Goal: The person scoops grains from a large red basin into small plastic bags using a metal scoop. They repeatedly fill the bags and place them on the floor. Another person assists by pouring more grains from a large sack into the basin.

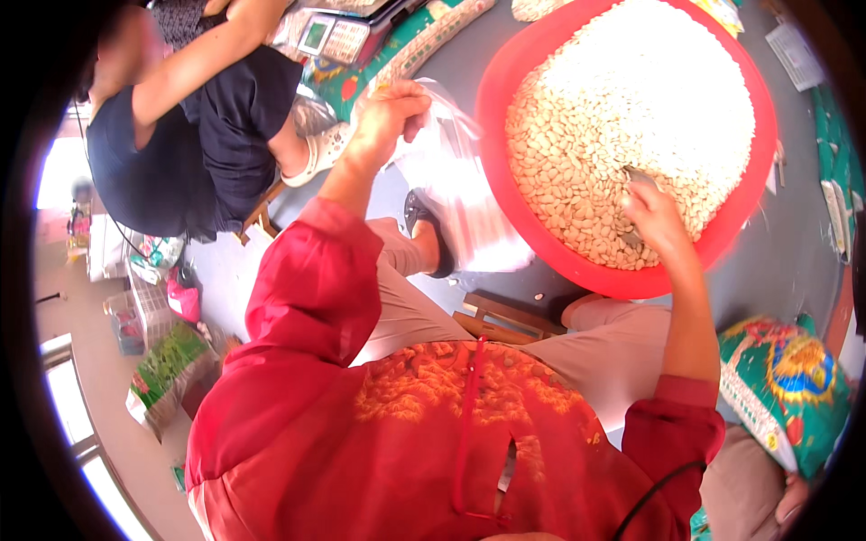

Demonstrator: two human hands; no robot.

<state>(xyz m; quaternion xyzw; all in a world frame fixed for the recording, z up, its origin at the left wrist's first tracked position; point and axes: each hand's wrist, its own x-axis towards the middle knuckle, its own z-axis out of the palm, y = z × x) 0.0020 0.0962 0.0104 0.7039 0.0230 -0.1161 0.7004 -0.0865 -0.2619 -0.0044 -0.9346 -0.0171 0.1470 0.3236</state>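
Note:
My left hand (pixel 399 111) grips the top of a clear plastic bag (pixel 467 203), which hangs down beside a red plastic tub (pixel 497 162). Pale flat seeds or beans (pixel 561 169) fill the tub; strong light washes out their upper part. Over the lower right of the tub, my right hand (pixel 653 209) is closed on a metal scoop (pixel 636 177), which is partly sunk in the beans. The scoop's shape is mostly hidden by the hand and the beans.
Another person (pixel 169 155) sits at the upper left, near a digital scale (pixel 335 37). A green printed sack (pixel 785 392) stands at the lower right. A wooden stool (pixel 500 318) is between my legs. A green leafy-print bag (pixel 169 372) lies at the left.

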